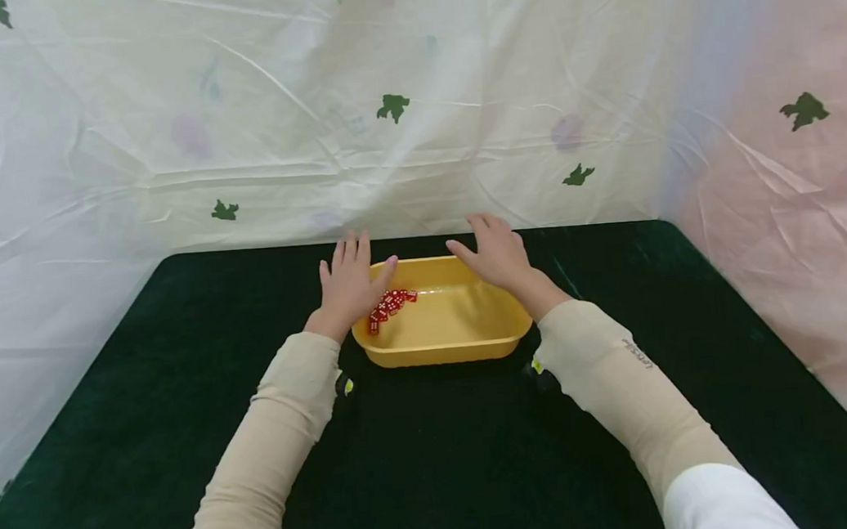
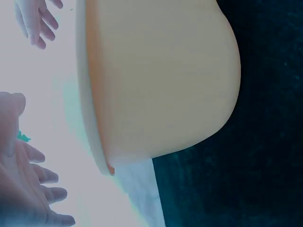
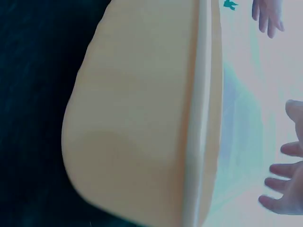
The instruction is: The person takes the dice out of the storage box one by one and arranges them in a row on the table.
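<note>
Yellow tray [image 1: 464,315] holding red dice [image 1: 393,303] lies between and below spread hands [image 1: 350,286] [image 1: 499,257].

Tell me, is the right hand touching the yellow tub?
Apart. The right wrist view shows it: a bright strip of background lies between the right hand and the yellow tub.

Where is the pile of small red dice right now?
In the head view, the pile of small red dice lies inside the yellow round-cornered tray, toward its left end, nearest the person's bare left hand.
</note>
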`<state>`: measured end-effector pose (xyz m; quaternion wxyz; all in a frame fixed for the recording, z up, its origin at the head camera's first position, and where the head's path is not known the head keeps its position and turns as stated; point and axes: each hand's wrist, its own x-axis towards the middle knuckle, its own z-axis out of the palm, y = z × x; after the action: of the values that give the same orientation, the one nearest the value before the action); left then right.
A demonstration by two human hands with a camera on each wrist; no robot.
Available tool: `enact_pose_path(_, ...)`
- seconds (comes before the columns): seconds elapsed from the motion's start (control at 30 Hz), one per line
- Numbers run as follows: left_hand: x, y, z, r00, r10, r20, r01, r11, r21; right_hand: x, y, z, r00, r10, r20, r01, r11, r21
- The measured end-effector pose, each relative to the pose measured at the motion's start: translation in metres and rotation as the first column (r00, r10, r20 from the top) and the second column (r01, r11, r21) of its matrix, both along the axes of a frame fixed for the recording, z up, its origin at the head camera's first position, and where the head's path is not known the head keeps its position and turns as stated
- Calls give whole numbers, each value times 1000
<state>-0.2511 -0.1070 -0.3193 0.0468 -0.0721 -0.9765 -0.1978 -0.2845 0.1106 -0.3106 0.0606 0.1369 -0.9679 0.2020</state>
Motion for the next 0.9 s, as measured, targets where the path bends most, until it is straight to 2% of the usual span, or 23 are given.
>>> enact_pose_path(0.13,0,-7,-3,999,33,9,-34,986,162,-3,-15,-5,998,26,-57,-35,986,-164)
enact_pose_path(0.17,0,-9,-4,999,43,21,-46,975,216,-4,-18,-7,997,39,-63,-52,975,-214)
enact_pose_path(0.23,1,-13,-8,995,74,64,-91,937,338,-6,-25,-12,996,61,-60,-78,943,-323)
enact_pose_path(0.33,2,-18,-17,983,105,149,-168,836,522,-9,-34,-20,997,77,-6,-70,873,-483)
enact_pose_path(0.4,3,-21,-24,971,120,207,-225,750,622,-9,-39,-25,994,81,71,-25,814,-580)
enact_pose_path(0.47,4,-23,-30,960,126,251,-269,672,690,-10,-43,-30,986,83,147,36,749,-662)
enact_pose_path(0.53,4,-25,-36,950,132,284,-304,612,730,-11,-47,-34,972,87,216,99,686,-721)
enact_pose_path(0.6,5,-26,-42,941,135,311,-332,557,761,-12,-49,-38,962,88,259,146,635,-758)
enact_pose_path(0.7,6,-26,-48,933,133,335,-355,498,791,-13,-51,-44,948,92,304,190,603,-775)
enact_pose_path(0.8,8,-26,-54,927,132,352,-373,443,815,-10,-52,-44,939,109,327,203,590,-781)
enact_pose_path(0.9,9,-24,-59,921,139,363,-388,387,837,-8,-55,-43,926,121,357,214,610,-763)
